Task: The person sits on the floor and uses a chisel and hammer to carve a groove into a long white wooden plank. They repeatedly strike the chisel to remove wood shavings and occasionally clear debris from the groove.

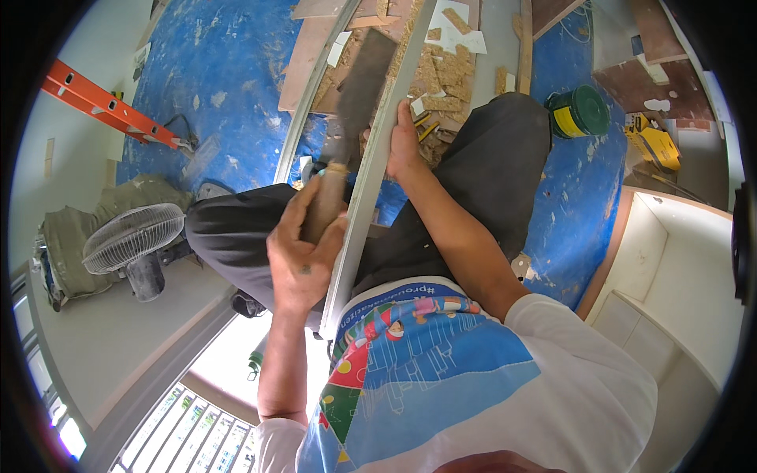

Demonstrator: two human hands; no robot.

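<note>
My left hand [303, 256] is closed round the wooden handle of a broad, dark-bladed tool [360, 98]. The blade points away from me and is smeared by motion, so its exact kind does not show. Slanting across my lap is a long, narrow whitish board [369, 177], with the tool along its left side. My right hand [404, 146] grips this board from its right side, thumb up along the face and the other fingers mostly hidden. Broken chipboard pieces [447, 75] lie beyond, on brown sheeting. Small yellow-and-black tools [428, 128] rest near my right hand.
A pale metal-like strip [303, 118] lies left of the board. On the blue floor [209, 79] stand an orange ladder [110, 106] and, at right, a green tub [579, 112]. A grey fan [134, 236] is at left; a yellow power-tool-like item [653, 143] and white cabinet [670, 268] are at right.
</note>
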